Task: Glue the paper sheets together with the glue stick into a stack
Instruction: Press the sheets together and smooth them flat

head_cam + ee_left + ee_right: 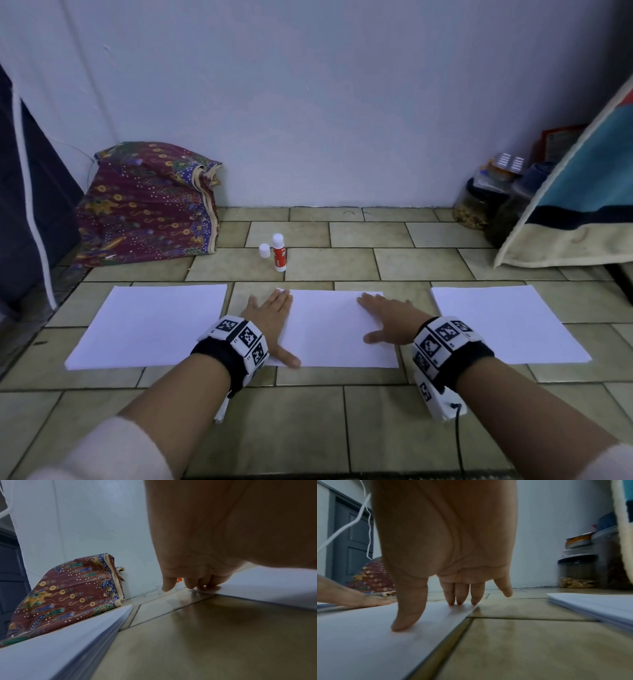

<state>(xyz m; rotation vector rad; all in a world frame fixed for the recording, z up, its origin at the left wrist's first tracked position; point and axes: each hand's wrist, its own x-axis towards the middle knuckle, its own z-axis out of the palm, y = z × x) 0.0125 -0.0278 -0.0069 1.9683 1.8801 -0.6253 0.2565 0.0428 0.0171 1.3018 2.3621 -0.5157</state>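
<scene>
Glue stick (280, 253) stood uncapped at frame centre, just above the middle sheet (337, 330), slightly nearer the left hand (270, 322) than the right hand (388, 320), both spread flat, pressing it.

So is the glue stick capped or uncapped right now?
Uncapped. The glue stick stands upright on the floor, and its white cap sits apart, just left of it.

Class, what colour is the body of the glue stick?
Red, on the glue stick; the head view shows it best.

Glue stick (280, 253) behind middle sheet (334, 329); cap (264, 250) beside.
</scene>
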